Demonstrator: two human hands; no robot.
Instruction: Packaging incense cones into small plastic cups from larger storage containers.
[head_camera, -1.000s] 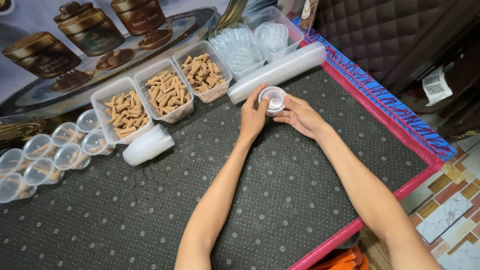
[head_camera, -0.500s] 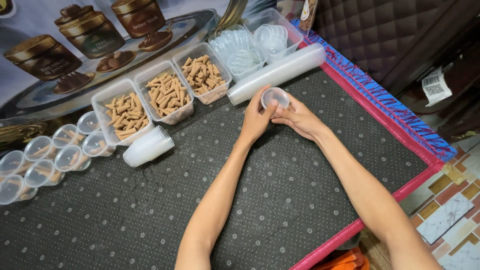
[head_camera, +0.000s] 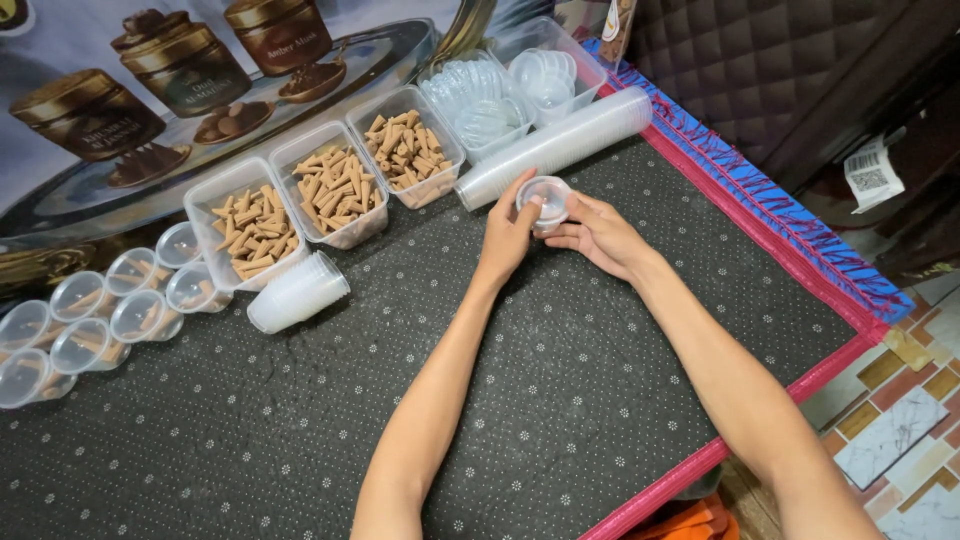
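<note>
Both of my hands hold one small clear plastic cup (head_camera: 545, 201) just above the dark dotted mat (head_camera: 300, 420). My left hand (head_camera: 508, 235) grips its left side, thumb on the rim. From the right, my right hand (head_camera: 600, 235) cups it with the fingers under and around it. Right behind the cup lies a long stack of clear cups (head_camera: 560, 145) on its side. What is inside the held cup cannot be made out.
Three clear tubs of brown incense cones (head_camera: 330, 190) stand in a row at the back. Tubs of clear lids (head_camera: 510, 90) sit further right. A short stack of cups (head_camera: 298, 292) lies left of centre, with several lidded small cups (head_camera: 90, 320) at far left. The mat's pink edge (head_camera: 800, 380) runs on the right.
The cup has tilted and shifted slightly in my hands; my left thumb now rests on its rim. The arms have barely moved.
</note>
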